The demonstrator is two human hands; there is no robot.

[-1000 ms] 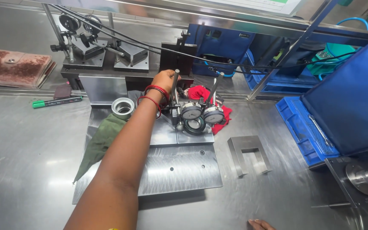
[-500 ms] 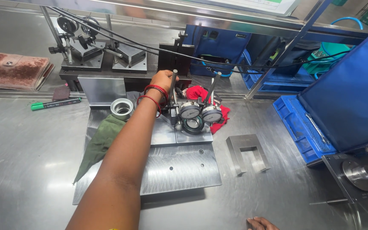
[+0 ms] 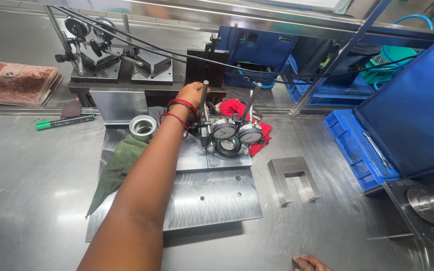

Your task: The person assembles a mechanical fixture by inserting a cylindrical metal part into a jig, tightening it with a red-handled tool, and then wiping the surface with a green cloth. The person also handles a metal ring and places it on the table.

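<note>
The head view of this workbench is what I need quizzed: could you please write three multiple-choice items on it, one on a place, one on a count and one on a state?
1. Where does the green marker lie?
A. on the steel table, left of the metal ring
B. inside the blue tray
C. on the red cloth

2. How many round dial gauges stand side by side on the fixture?
A. one
B. two
C. four

3. What is the left hand doing?
A. resting flat on the table
B. holding the marker
C. reaching up to an upright rod of the gauge fixture

Answers: 1 A, the marker lies on bare steel left of the metal ring. 2 B, two dial faces show next to each other. 3 C, the left hand is at the upright rod, while the right hand only peeks in at the bottom edge.
</note>
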